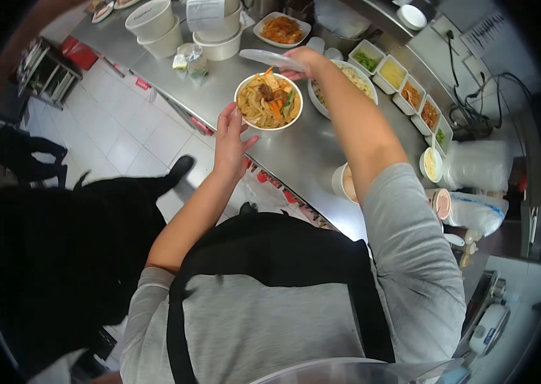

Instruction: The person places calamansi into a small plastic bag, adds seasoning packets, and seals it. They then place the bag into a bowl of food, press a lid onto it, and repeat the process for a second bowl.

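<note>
A round white takeout bowl (270,131) stands on the steel counter, filled with noodles (259,105), carrot strips and brown pieces. My left hand (231,137) is at the near left side of the bowl, fingers apart and fingertips right by its rim. Above the far side of the bowl, my right hand (302,64) grips a clear plastic lid (269,60), held tilted and apart from the rim. Just right of this, my forearm partly covers a larger white bowl (361,75) of pale food.
Stacked white tubs (153,29) and small plastic packets (191,62) stand at the far left of the steel counter (219,80). A dish of orange food (281,30) sits behind. Topping containers (409,95) line the right side. Another person in dark clothing (66,249) is at left.
</note>
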`<state>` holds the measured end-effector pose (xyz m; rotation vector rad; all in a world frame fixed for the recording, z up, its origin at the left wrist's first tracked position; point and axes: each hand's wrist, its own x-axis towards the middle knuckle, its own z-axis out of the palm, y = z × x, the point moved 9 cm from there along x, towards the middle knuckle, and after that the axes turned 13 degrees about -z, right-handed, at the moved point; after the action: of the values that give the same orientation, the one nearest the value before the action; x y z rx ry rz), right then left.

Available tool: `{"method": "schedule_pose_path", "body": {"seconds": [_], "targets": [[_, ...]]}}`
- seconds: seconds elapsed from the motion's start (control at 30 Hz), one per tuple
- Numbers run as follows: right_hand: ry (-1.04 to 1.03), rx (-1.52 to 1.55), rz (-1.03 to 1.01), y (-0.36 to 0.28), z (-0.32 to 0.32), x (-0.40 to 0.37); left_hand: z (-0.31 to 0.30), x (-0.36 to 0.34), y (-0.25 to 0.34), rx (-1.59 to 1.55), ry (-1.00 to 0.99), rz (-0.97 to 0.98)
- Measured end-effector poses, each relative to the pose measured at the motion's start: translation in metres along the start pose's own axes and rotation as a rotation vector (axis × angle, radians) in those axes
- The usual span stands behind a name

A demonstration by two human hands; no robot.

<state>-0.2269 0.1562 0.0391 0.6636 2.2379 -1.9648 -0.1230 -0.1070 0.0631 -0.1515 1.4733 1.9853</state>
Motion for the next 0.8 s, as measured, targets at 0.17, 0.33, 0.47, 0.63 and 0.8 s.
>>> {"method": "schedule_pose_path", "body": {"seconds": [0.17,0.33,0.47,0.63,0.8], "targets": [[-0.41,-0.126,-0.336,-0.034,0.049,-0.011,-0.004,0.007,0.011,-0.013,0.045,-0.032],[-0.11,-0.477,-0.813,-0.059,0.044,-0.068,0.001,0.014,0.02,0.073,0.083,-0.055],[0.137,-0.522,-1.046,-0.063,0.035,-0.104,0.003,0.019,0.018,0.138,0.132,-0.059],[0.282,-0.619,-1.092,-0.071,0.034,-0.136,0.003,0.026,0.008,0.121,0.091,-0.004],[0.337,-0.642,-1.159,-0.069,0.032,-0.146,0.0,0.025,0.007,0.176,0.118,0.158]]}}
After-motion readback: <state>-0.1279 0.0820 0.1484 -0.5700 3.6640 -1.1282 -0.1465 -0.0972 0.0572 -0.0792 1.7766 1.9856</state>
